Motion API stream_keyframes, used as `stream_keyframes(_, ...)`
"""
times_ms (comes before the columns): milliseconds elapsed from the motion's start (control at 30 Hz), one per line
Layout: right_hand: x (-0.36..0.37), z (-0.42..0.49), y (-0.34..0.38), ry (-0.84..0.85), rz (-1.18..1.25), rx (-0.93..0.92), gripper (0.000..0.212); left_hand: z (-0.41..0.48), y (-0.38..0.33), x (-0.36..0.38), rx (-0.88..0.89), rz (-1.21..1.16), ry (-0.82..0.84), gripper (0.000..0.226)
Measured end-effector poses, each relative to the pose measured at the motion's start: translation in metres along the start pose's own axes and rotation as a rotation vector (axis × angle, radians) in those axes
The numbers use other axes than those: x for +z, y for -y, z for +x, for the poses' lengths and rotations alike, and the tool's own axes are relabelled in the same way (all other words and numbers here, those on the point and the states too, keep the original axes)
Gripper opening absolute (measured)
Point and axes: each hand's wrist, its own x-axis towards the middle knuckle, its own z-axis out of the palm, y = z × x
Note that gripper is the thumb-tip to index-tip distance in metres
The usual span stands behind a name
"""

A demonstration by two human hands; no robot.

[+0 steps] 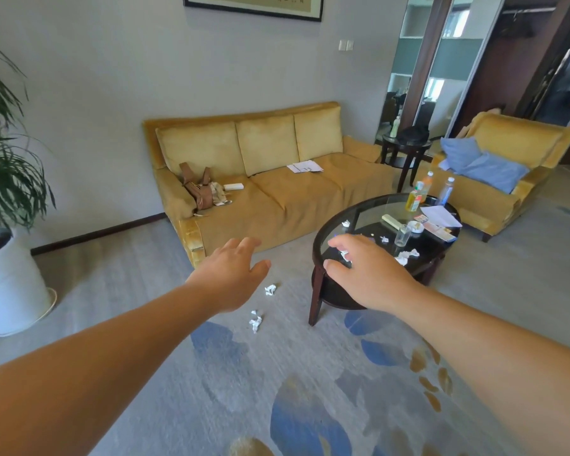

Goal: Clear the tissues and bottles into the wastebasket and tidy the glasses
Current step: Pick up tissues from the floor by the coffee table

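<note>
Left hand: stretched forward above the carpet, palm down, fingers relaxed and slightly spread, thumb out to the side, holding nothing. Right hand: over the near rim of the coffee table, fingers loosely curved, well apart from the thumb, not closed. A small crumpled near tissue sits on the glass in the gap between thumb and fingers; can't tell if the hand touches it. Table is round, with a clear glass top on a dark wood frame and a lower shelf. More white paper wads lie on the glass: far-left tissue, mid tissue, and a bigger right tissue. Two more are on the carpet between the hands: floor tissue and lower floor tissue. The drinking glass is clear, cylindrical and upright, mid-table. Three plastic bottles stand upright, clustered at the far rim: yellow bottle, orange bottle, clear bottle with a blue cap. White sheets of paper lie flat beside them. Carpet is grey short pile with blue and ochre blotches. Behind the table are a mustard velvet sofa and a matching armchair.
</note>
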Motion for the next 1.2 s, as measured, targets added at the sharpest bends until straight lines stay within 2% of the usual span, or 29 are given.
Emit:
stream_keyframes(400, 0.029, 0.151, -0.027, 0.096, 0.051, -0.036, 0.05, 0.133, 0.027, 0.015, -0.045, 0.006, 0.025, 0.053)
stream_keyframes(900, 0.078, 0.357, -0.012, 0.102, 0.002, 0.043, 0.05, 0.345, 0.121, 0.016, 0.06, 0.027, 0.126, 0.051)
stream_keyframes(1200, 0.117, 0.466, -0.058, 0.225, 0.027, 0.076, 0.052, 0.454, 0.154, 0.069, -0.003, -0.003, 0.237, 0.052)
